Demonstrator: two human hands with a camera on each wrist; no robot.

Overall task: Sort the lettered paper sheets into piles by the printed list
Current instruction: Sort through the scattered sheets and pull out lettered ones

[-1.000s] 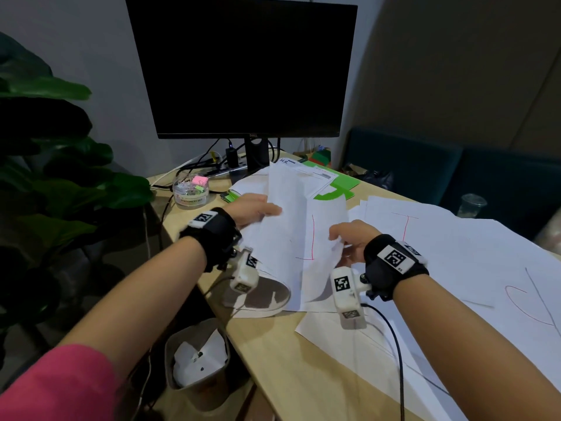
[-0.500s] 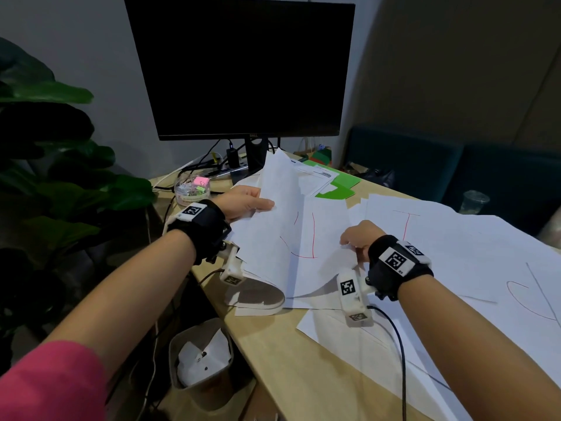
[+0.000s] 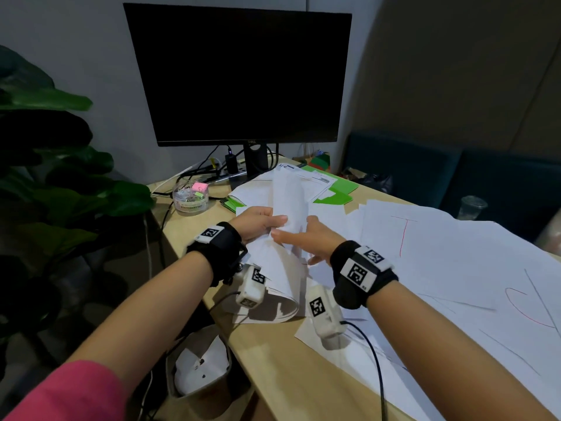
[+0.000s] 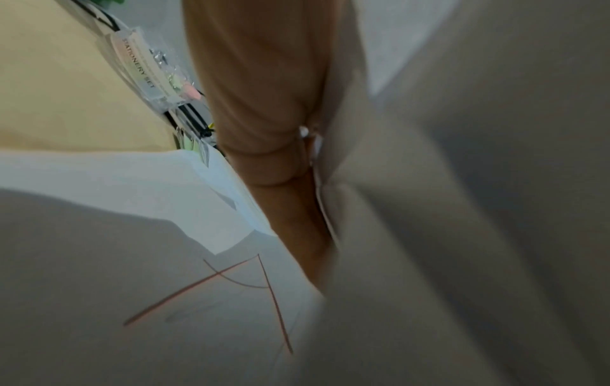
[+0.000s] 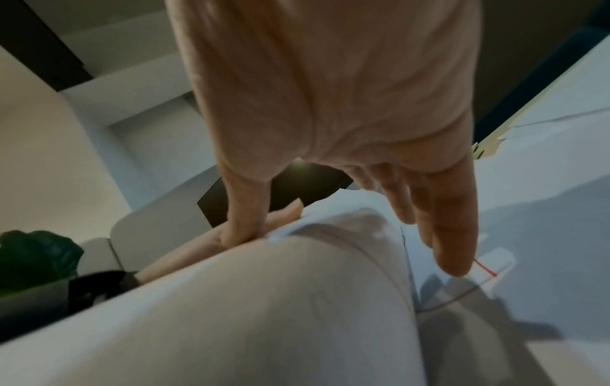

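Observation:
My left hand (image 3: 271, 223) grips a bundle of white sheets (image 3: 288, 192) and holds it curled up on end above the desk's left side. In the left wrist view its thumb (image 4: 264, 109) pinches the paper, and a sheet with a red letter A (image 4: 231, 300) lies below. My right hand (image 3: 299, 233) is at the bundle with straight fingers (image 5: 449, 235); its thumb (image 5: 239, 224) touches the near face. The printed list (image 3: 315, 180) lies behind. Lettered sheets cover the right, one with a red T (image 3: 403, 235), one with a red C (image 3: 522, 302).
A dark monitor (image 3: 243, 77) stands at the back of the wooden desk (image 3: 273, 375). A clear stationery box (image 3: 190, 197) and cables sit at back left, green folders (image 3: 337, 192) behind the list. A plant (image 3: 60, 177) and a bin (image 3: 200, 369) are at the left.
The left hand has lifted and curled the bundle more upright. The right hand has left the sheet's right edge and moved left to the raised bundle, its fingers now stretched out.

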